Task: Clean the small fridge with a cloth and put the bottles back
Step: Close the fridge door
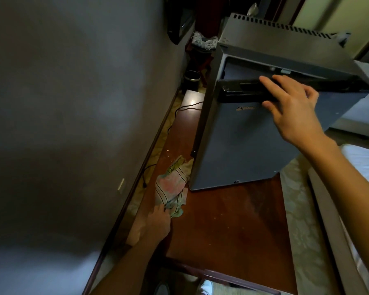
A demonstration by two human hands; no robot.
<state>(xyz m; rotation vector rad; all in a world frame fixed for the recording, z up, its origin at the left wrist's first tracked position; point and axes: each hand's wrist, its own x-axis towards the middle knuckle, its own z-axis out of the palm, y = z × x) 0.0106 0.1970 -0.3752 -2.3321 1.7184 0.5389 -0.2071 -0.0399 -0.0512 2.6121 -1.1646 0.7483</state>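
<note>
fridge [243, 141]: stands on the table [232, 231] at 1 o'clock in your view, with its grey door facing you and a vented panel along the top rear.
handle [239, 91]: black bar across the top of the door.
right hand [294, 105]: clamped on the handle, with your fingers laid over its top and your thumb beneath.
door seal: you cannot tell whether the door is fully closed.
cloth [170, 186]: striped and crumpled. It lies on the table at 7 o'clock from the fridge, just beside its left side.
left hand [156, 222]: at 7 o'clock in your view. Your fingers are closed on the near edge of the cloth.
cable [185, 107]: black. It trails over the table's left edge at 9 o'clock from the fridge.
bedding [362, 167]: white, at 3 o'clock.
</note>
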